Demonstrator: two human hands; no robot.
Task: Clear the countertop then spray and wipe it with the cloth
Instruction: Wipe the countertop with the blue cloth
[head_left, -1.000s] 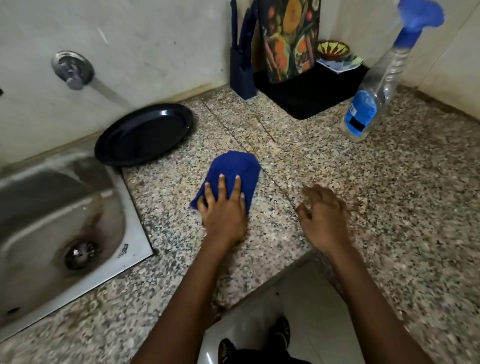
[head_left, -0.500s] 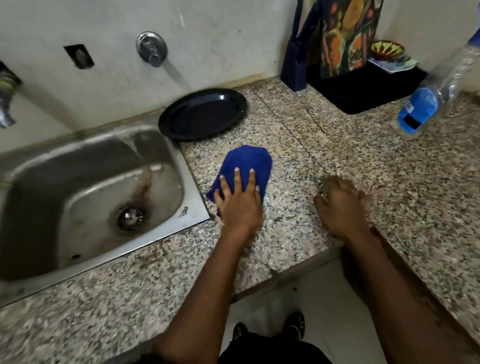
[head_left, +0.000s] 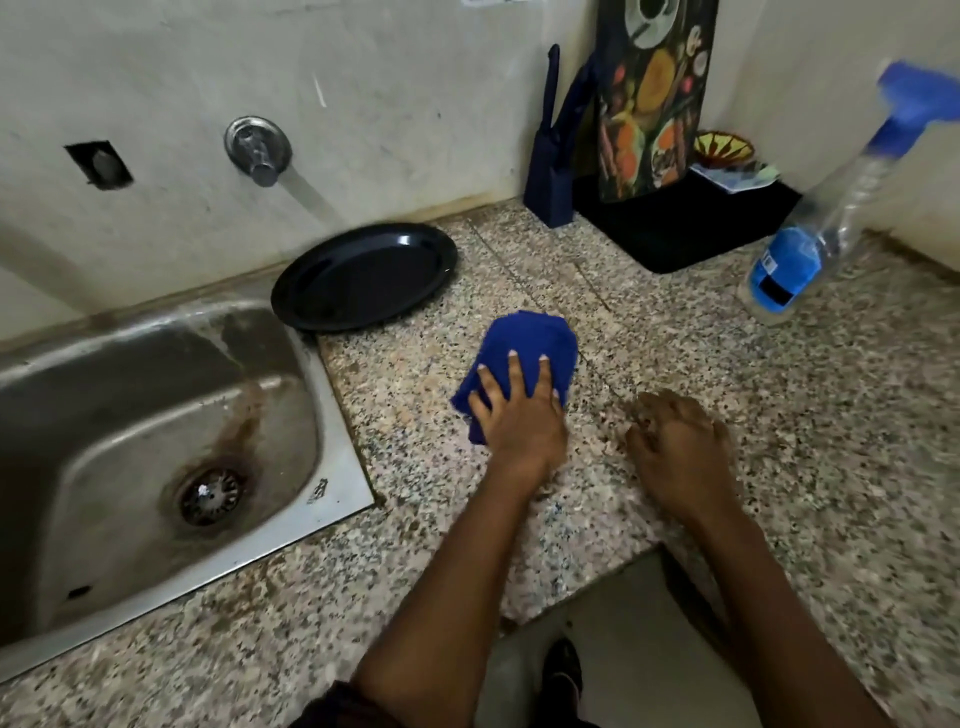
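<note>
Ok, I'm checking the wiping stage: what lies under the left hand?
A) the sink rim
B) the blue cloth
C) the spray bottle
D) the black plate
B: the left hand presses flat on the blue cloth on the countertop, with the black plate apart by the wall.

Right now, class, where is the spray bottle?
In the head view, the spray bottle sits at the far right of the countertop, just right of the black block in the corner, beyond the right hand.
</note>
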